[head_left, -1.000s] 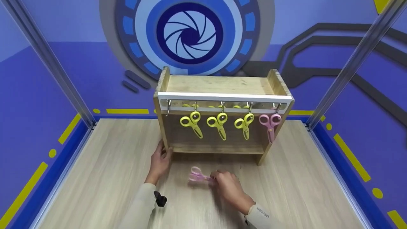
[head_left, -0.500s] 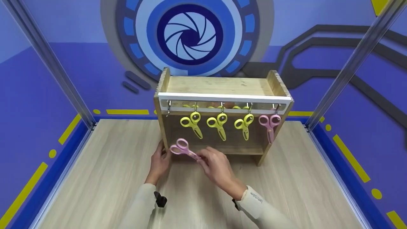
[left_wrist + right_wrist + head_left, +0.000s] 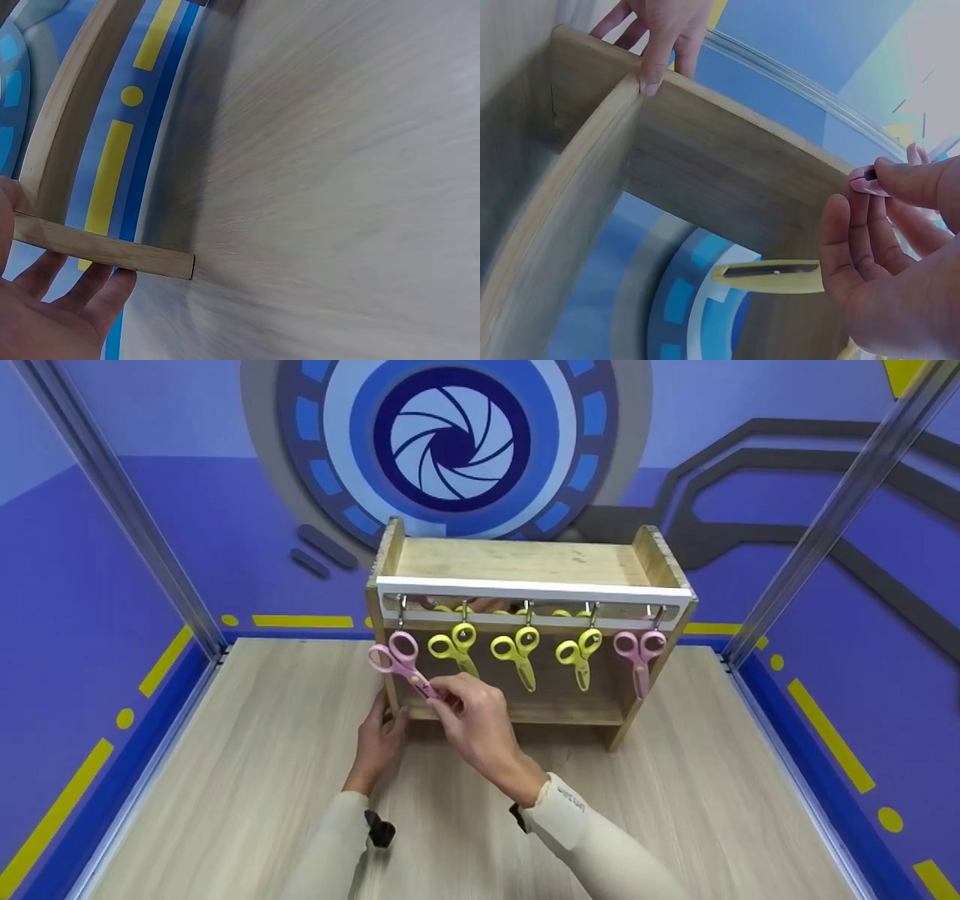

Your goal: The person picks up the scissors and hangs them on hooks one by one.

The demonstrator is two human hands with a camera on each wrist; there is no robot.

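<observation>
My right hand [image 3: 480, 718] pinches a pair of pink scissors [image 3: 405, 664] by the blade end, between thumb and fingertips. The finger loops point up and left, and one overlaps the lower end of the leftmost hook [image 3: 401, 611] in the head view. Only the pink tip [image 3: 866, 180] shows at the fingertips in the right wrist view. My left hand [image 3: 377, 742] grips the lower left side panel of a wooden shelf [image 3: 517, 712]; its thumb and fingers lie on opposite faces of the panel [image 3: 112, 251] in the left wrist view.
Several yellow scissors [image 3: 517, 649] hang from hooks on the white rail [image 3: 532, 587] along the shelf front. Another pink pair [image 3: 640, 656] hangs at the far right. The shelf stands on a wood-grain table [image 3: 712, 780] before blue printed walls [image 3: 187, 525] and metal posts.
My right hand has lifted the pink scissors from low over the table up and left to the leftmost hook, turning the loops upward. The left hand has stayed at the side panel.
</observation>
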